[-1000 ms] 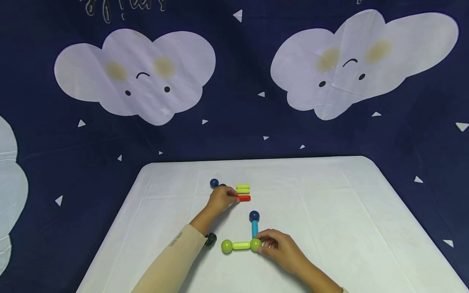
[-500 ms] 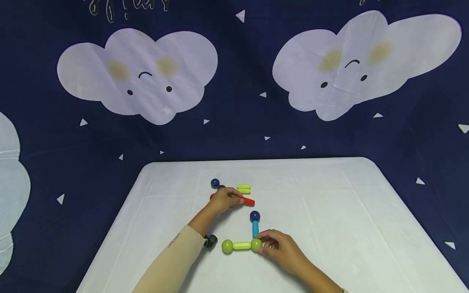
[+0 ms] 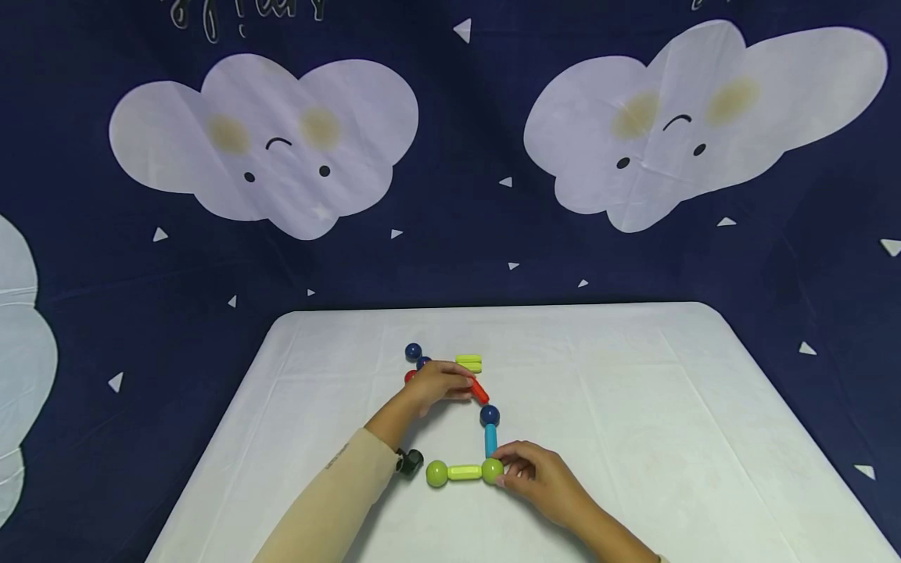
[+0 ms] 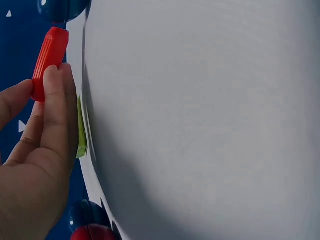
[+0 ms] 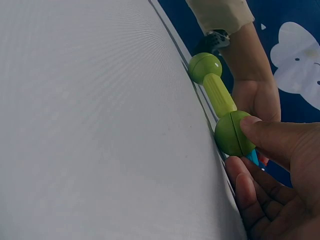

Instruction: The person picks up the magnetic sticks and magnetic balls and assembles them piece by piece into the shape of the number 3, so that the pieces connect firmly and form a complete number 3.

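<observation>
My left hand pinches a red rod between thumb and fingers, its free end slanting down toward a dark blue ball. In the left wrist view the red rod points at that ball, with a small gap between. A light blue rod joins the blue ball to a green ball. From there a yellow-green rod runs left to another green ball. My right hand holds the corner green ball with thumb and fingertips.
Beyond my left hand lie two dark blue balls and a partly hidden red ball. Two yellow-green rods lie side by side on the white table. A dark blue cloud-print cloth hangs behind.
The red rod has left its place beside the yellow-green rods. My left hand has carried it slightly right and turned it toward the dark blue ball. My right hand stays put.
</observation>
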`<state>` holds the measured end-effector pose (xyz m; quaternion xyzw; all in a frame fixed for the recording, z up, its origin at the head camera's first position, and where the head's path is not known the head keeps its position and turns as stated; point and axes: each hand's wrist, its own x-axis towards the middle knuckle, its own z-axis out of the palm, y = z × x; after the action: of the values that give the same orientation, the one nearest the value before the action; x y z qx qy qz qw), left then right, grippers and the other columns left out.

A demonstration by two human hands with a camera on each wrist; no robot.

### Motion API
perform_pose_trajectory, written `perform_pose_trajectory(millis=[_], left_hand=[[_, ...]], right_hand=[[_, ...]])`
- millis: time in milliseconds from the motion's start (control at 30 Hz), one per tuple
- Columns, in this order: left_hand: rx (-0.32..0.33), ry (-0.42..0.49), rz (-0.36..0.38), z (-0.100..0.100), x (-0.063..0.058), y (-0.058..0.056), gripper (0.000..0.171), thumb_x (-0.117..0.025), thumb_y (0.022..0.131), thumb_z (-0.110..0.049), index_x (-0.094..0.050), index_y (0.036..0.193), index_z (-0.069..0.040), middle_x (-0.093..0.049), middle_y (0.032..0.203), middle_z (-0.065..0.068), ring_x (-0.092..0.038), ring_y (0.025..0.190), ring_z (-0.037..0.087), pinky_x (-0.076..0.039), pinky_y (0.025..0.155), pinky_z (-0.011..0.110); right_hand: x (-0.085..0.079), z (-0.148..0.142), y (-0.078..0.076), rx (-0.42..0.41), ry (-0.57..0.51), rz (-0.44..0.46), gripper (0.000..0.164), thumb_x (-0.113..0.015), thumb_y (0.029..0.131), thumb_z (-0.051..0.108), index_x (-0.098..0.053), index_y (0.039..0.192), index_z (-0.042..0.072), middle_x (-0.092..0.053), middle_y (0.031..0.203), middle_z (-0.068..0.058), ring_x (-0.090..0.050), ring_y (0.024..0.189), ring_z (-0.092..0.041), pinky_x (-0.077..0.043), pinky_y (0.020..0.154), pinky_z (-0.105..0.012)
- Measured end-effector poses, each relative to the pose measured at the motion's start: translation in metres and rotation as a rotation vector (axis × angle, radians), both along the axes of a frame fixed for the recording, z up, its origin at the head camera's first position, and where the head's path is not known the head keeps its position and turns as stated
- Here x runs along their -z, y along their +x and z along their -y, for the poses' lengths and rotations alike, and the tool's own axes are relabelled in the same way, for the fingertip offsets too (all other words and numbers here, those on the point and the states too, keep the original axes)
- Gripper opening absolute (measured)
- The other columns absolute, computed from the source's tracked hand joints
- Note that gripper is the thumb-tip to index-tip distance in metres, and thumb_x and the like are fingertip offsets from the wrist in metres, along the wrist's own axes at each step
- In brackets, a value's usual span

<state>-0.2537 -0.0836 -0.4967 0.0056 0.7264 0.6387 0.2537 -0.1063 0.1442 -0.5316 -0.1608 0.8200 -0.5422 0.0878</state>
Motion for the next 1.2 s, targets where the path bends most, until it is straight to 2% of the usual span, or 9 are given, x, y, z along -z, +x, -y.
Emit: perform_pose_trajectory(millis=[233,433,700,1000,1200], left_hand=[[0.059,-0.037,-0.029,-0.008,0.002,0.000,0.029,-0.065,0.097,-0.010,-0.069,0.124,0.000,-0.074,0.105,0.013,-0.073,0.081,0.013,-0.061,0.085,0.035],[0.092,-0.021,-0.027,-0.014,0.000,0.002,0.032,-0.064,0.096,-0.007,-0.067,0.128,-0.001,-0.073,0.103,0.014,-0.075,0.083,0.018,-0.061,0.086,0.037],[0.083,-0.018,0.023,-0.018,-0.005,0.004,0.031,-0.062,0.098,-0.006,-0.065,0.129,-0.003,-0.071,0.102,0.013,-0.077,0.085,0.024,-0.061,0.087,0.038],[0.097,-0.040,0.034,-0.017,-0.002,0.002,0.030,-0.061,0.099,-0.005,-0.065,0.128,-0.001,-0.068,0.107,0.016,-0.074,0.078,0.017,-0.061,0.085,0.035],[0.113,-0.072,0.032,-0.014,-0.001,-0.002,0.028,-0.063,0.098,-0.007,-0.068,0.126,-0.003,-0.069,0.112,0.017,-0.075,0.082,0.017,-0.061,0.084,0.033]], right_hand=[[0.001,0.000,0.000,-0.001,-0.001,0.010,0.031,-0.078,0.089,0.024,-0.070,0.118,0.018,-0.073,0.106,0.000,-0.061,0.081,-0.001,-0.052,0.068,-0.020],[0.000,0.000,0.000,-0.005,0.007,0.010,0.030,-0.078,0.089,0.025,-0.070,0.117,0.018,-0.072,0.105,0.001,-0.061,0.080,-0.001,-0.052,0.068,-0.020],[0.000,0.001,-0.001,-0.009,0.009,-0.008,0.029,-0.077,0.089,0.023,-0.070,0.117,0.018,-0.070,0.104,0.002,-0.060,0.080,0.000,-0.051,0.068,-0.020],[-0.001,0.001,-0.001,-0.021,0.022,0.004,0.030,-0.077,0.089,0.024,-0.070,0.118,0.018,-0.068,0.103,0.002,-0.060,0.081,-0.001,-0.051,0.069,-0.020],[0.001,0.000,-0.002,-0.033,0.065,-0.018,0.027,-0.076,0.090,0.025,-0.070,0.117,0.022,-0.067,0.100,0.006,-0.061,0.081,-0.001,-0.052,0.070,-0.021]])
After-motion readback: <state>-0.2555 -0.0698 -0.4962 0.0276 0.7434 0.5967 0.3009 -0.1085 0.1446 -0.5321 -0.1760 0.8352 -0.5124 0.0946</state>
